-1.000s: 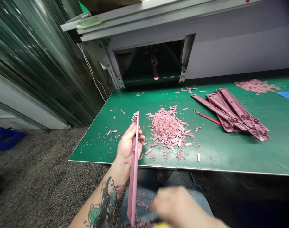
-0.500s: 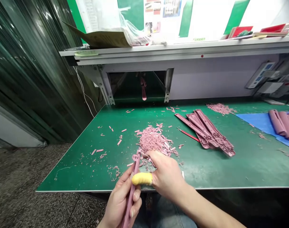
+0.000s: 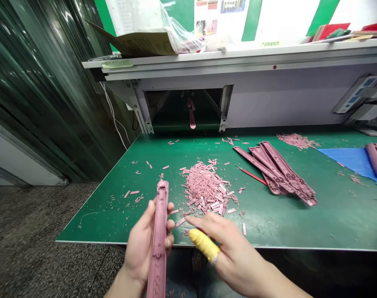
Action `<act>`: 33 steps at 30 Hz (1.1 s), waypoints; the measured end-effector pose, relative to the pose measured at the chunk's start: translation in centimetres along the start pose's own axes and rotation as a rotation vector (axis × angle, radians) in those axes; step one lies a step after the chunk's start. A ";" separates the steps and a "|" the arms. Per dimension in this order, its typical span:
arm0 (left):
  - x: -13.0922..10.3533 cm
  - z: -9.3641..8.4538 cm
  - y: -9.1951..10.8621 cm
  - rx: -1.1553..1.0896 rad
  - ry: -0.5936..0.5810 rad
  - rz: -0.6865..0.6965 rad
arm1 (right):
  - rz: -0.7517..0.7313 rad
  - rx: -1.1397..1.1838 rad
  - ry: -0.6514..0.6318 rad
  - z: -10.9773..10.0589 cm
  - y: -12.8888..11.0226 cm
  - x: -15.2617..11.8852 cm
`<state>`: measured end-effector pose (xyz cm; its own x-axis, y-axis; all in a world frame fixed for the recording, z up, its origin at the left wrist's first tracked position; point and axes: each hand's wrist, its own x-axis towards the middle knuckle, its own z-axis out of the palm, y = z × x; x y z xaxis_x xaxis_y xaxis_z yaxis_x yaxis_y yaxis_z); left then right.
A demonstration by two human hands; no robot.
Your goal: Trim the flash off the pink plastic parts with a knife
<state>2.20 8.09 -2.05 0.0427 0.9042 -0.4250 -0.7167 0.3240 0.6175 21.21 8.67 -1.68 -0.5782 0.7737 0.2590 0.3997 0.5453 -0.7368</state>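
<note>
1. Pink bar (image 3: 159, 240), ribbed hollow side up, held to the L of & nearer the person than the scrap pile (image 3: 202, 182); tilted, far end over the table (image 3: 98, 186).
2. L hand (image 3: 139, 248), same side of the pile, has fingers wrapped firmly round the bar, thumb along its edge.
3. R hand (image 3: 235, 248), on the pile's near side, apart from the bar: fingers half curled, yellow cover (image 3: 204, 245) on thumb. Thin bluish blur by fingertips; can't tell if it's gripping smth.
4. Progress, my read: part-way. Pile of flat chips & curly shavings suggests lots already cut off; this bar's still in hand, so prob. not finished. Stacked bars (image 3: 281, 163), R of pile: can't tell if done or waiting. Red stick (image 3: 253, 175) lies btwn pile & stack, unused.
5. Vs ½ sec ago: bar was edge-on w/ R thumb against it; now it's turned hollow face up & R hand's come off. Pile looks abt the same.
6. Further out, far R of pile: 2nd scrap heap (image 3: 295, 140), blue sheet (image 3: 349, 159) w/ rounded pink pieces (image 3: 376, 161).
</note>
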 end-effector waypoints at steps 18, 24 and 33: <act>-6.3 4.6 1.5 0.434 -0.060 0.938 | 0.170 -0.290 -0.128 4.9 0.6 -3.0; -6.1 4.3 1.6 0.408 -0.038 0.911 | 0.159 -0.327 -0.125 4.1 0.6 -3.1; -6.1 3.9 1.3 0.362 -0.105 0.945 | 0.144 -0.232 -0.097 4.1 0.2 -3.5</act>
<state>3.75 4.06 3.93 -0.3585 0.8480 0.3903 -0.2355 -0.4867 0.8412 20.41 4.75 -5.34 -0.5646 0.8202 0.0924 0.6285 0.4997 -0.5961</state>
